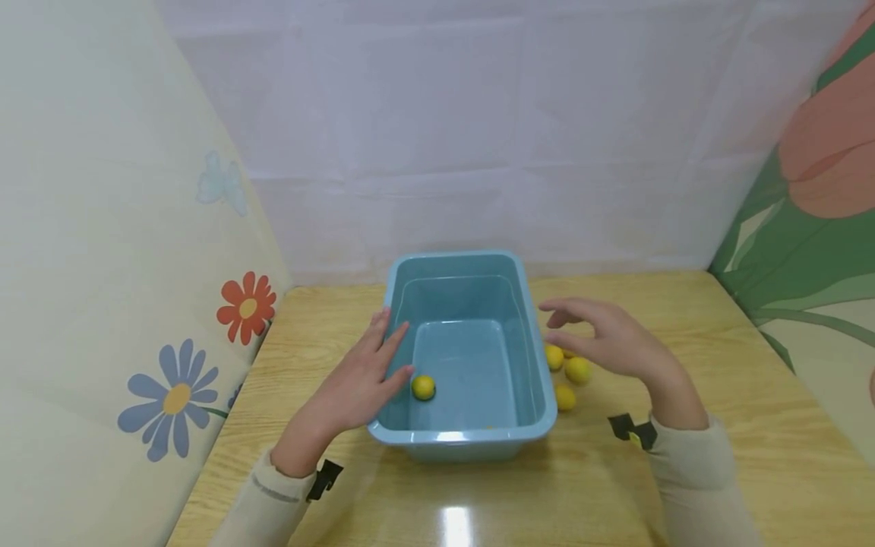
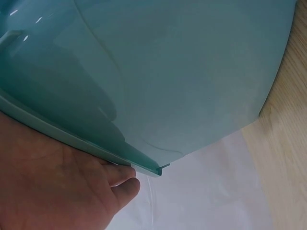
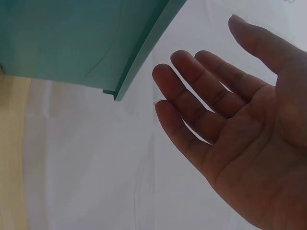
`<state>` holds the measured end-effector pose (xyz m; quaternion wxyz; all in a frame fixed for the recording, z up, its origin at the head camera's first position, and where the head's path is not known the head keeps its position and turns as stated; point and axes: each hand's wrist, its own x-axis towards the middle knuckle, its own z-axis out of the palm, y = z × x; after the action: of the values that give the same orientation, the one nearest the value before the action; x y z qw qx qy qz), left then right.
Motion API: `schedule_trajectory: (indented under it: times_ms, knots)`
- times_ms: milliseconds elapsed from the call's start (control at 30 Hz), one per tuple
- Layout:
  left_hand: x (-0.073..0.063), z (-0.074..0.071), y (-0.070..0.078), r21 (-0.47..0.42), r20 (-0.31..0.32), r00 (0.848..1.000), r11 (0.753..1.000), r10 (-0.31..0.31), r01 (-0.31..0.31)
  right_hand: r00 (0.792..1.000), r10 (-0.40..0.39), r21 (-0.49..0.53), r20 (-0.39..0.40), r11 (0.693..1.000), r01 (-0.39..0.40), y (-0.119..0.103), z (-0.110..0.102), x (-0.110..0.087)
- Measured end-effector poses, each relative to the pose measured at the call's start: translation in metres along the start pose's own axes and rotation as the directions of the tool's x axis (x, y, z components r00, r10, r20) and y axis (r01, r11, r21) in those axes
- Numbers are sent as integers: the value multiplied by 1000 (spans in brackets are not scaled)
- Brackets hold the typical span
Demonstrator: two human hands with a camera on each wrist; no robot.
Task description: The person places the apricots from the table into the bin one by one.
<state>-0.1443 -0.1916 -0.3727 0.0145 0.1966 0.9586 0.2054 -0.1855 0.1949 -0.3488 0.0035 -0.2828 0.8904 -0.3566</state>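
Note:
A deep blue plastic tub stands on the table, with one small yellow lemon on its floor near the left side. Resting on the tub's left rim is my left hand, its fingers spread over the edge. In the left wrist view the left palm lies along the underside of the rim. My right hand is held just beyond the right rim, fingers loosely bent and nothing in them. The right wrist view shows that palm bare. Several lemons lie below it, beside the tub.
The wooden table reaches back to a white cloth hanging behind. On the left is a panel with painted flowers; a panel with a large painted tulip borders the right.

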Motion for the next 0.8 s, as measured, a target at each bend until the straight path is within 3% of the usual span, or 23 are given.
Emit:
schedule_trajectory:
  times_ms: [500,800]
  knots:
    - [2,0,0,42,-12,1000,999,21,-20,999,36,-17,-17,999,-36,23,0,-6]
    - [1,2,0,43,-13,1000,999,16,-15,995,101,-20,0,995,-101,33,1,-8]
